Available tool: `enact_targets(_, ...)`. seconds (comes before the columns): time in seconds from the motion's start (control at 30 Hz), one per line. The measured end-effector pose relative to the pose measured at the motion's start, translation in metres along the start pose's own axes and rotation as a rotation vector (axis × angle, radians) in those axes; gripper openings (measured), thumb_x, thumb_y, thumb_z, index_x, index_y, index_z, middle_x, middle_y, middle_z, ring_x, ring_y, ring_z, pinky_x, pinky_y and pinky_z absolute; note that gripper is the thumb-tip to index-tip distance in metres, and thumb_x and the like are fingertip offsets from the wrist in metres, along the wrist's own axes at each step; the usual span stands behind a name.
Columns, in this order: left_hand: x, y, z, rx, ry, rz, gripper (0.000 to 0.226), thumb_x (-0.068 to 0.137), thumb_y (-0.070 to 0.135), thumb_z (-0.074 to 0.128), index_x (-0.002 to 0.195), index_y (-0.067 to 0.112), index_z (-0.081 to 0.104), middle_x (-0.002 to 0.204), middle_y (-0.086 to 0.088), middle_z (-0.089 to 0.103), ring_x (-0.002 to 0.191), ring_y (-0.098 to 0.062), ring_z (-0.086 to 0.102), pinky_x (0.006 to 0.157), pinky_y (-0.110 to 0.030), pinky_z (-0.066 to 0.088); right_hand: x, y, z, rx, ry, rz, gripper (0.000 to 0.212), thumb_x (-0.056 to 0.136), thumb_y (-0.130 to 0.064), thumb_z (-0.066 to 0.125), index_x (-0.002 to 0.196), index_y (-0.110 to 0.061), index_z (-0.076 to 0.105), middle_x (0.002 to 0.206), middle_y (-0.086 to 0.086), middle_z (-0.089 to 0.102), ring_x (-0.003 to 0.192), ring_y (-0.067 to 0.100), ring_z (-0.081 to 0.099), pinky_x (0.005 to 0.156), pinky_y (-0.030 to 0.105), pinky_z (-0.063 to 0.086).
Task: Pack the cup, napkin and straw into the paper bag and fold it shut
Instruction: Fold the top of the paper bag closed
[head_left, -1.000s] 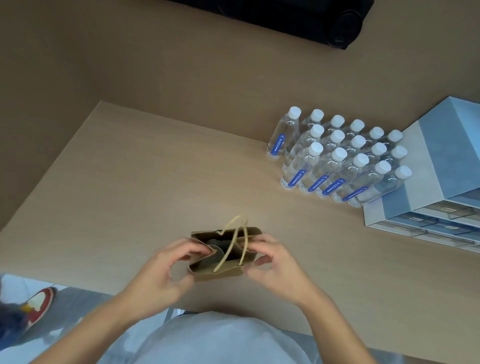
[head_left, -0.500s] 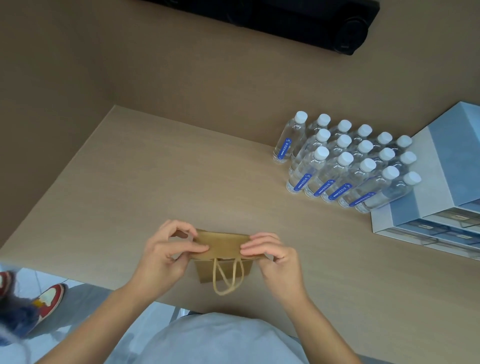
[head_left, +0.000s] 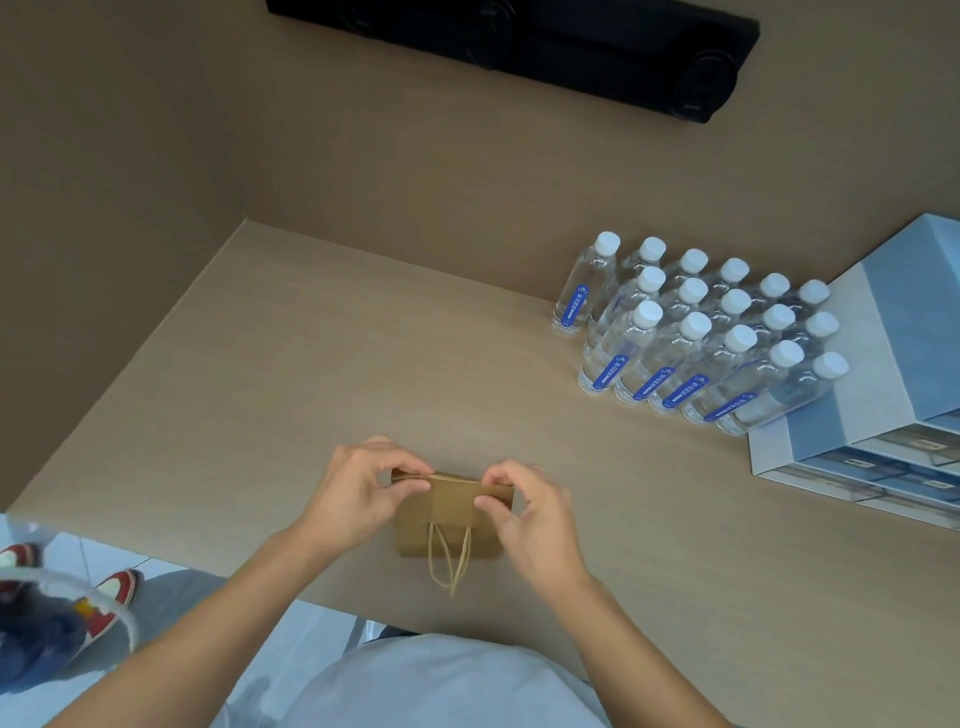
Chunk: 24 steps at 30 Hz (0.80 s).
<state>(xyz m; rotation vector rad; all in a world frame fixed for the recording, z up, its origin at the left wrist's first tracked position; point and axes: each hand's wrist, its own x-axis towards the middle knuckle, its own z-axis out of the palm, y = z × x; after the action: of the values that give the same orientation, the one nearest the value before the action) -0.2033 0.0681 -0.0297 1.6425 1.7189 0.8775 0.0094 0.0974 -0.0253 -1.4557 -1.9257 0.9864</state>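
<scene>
A small brown paper bag stands near the table's front edge with its top folded over toward me. Its two paper handles hang down the near face. My left hand pinches the fold at the bag's left top corner. My right hand pinches the fold at the right top corner. The cup, napkin and straw are not visible anywhere.
Several water bottles with white caps stand in rows at the back right. A blue-and-white drawer box sits beside them at the right edge. The wooden table meets a brown wall behind. A person's red shoes show on the floor at lower left.
The bag's mouth was open with the handles up; both hands folded the top over toward me, so the handles now hang down the front. The fingers now pinch the fold's two ends.
</scene>
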Motion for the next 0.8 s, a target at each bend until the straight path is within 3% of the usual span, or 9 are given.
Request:
enact_targets(0.07, 0.004, 0.002, -0.001, -0.018, -0.033, -0.019, 0.023, 0.070, 0.019, 0.087, 0.081, 0.037, 0.077, 0.072, 0.018, 0.071, 0.079, -0.004, 0.065, 0.079, -0.024, 0.050, 0.002, -0.002, 0.002, 0.018, -0.052, -0.010, 0.034, 0.072, -0.009, 0.083, 0.102, -0.023, 0.076, 0.078, -0.009, 0.069, 0.078, 0.008, 0.062, 0.078, 0.009, 0.044)
enact_targets(0.17, 0.008, 0.006, 0.000, 0.002, -0.116, -0.022, 0.033, 0.071, 0.026, 0.086, 0.085, 0.052, 0.071, 0.071, 0.038, 0.068, 0.099, -0.002, 0.061, 0.094, -0.024, 0.043, 0.007, -0.008, 0.009, -0.095, -0.104, -0.088, 0.017, 0.075, -0.019, 0.083, 0.091, -0.018, 0.080, 0.079, 0.001, 0.077, 0.071, 0.016, 0.068, 0.071, 0.025, 0.053)
enact_targets(0.23, 0.009, 0.002, -0.004, 0.008, -0.154, -0.043, 0.032, 0.073, 0.028, 0.084, 0.085, 0.054, 0.070, 0.074, 0.046, 0.064, 0.114, -0.002, 0.057, 0.102, -0.022, 0.039, 0.010, -0.007, 0.006, -0.118, -0.124, -0.093, 0.011, 0.076, -0.022, 0.081, 0.087, -0.020, 0.081, 0.080, -0.001, 0.079, 0.072, 0.014, 0.068, 0.072, 0.023, 0.052)
enact_targets(0.33, 0.007, -0.009, -0.015, 0.002, -0.133, -0.082, 0.030, 0.074, 0.023, 0.084, 0.077, 0.051, 0.073, 0.069, 0.045, 0.064, 0.101, 0.009, 0.063, 0.092, -0.003, 0.042, 0.012, 0.006, -0.012, -0.109, -0.082, -0.073, 0.009, 0.075, -0.018, 0.082, 0.081, -0.023, 0.078, 0.077, -0.007, 0.078, 0.072, 0.007, 0.066, 0.071, 0.017, 0.048)
enact_targets(0.4, 0.008, -0.011, -0.017, 0.002, -0.096, -0.104, 0.029, 0.075, 0.020, 0.084, 0.072, 0.048, 0.075, 0.067, 0.044, 0.063, 0.087, 0.013, 0.067, 0.081, 0.001, 0.043, 0.016, 0.011, -0.023, -0.107, -0.082, -0.057, 0.011, 0.075, -0.014, 0.081, 0.079, -0.023, 0.076, 0.075, -0.006, 0.077, 0.069, 0.008, 0.066, 0.071, 0.023, 0.052)
enact_targets(0.5, 0.015, -0.001, -0.007, -0.024, -0.083, -0.078, 0.016, 0.075, 0.019, 0.083, 0.079, 0.034, 0.079, 0.067, 0.041, 0.065, 0.078, 0.013, 0.067, 0.076, 0.001, 0.043, 0.025, 0.005, -0.016, -0.212, -0.174, -0.112, 0.003, 0.078, -0.020, 0.078, 0.081, -0.020, 0.077, 0.078, -0.001, 0.077, 0.075, 0.019, 0.067, 0.074, 0.032, 0.054)
enact_targets(0.63, 0.021, 0.010, 0.001, 0.054, -0.274, 0.090, 0.012, 0.077, 0.028, 0.082, 0.088, 0.029, 0.078, 0.078, 0.027, 0.073, 0.078, 0.014, 0.066, 0.072, -0.004, 0.044, 0.027, -0.007, 0.000, -0.258, -0.286, -0.121, 0.009, 0.082, -0.028, 0.073, 0.089, -0.025, 0.076, 0.083, -0.002, 0.076, 0.083, 0.020, 0.065, 0.075, 0.034, 0.054)
enact_targets(0.8, 0.013, 0.004, -0.003, 0.048, -0.223, 0.016, 0.027, 0.075, 0.029, 0.083, 0.093, 0.044, 0.070, 0.073, 0.044, 0.065, 0.081, 0.015, 0.066, 0.074, -0.001, 0.045, 0.021, 0.003, -0.012, -0.219, -0.255, -0.097, 0.010, 0.082, -0.019, 0.074, 0.090, -0.024, 0.077, 0.086, -0.004, 0.078, 0.085, 0.018, 0.065, 0.080, 0.032, 0.052)
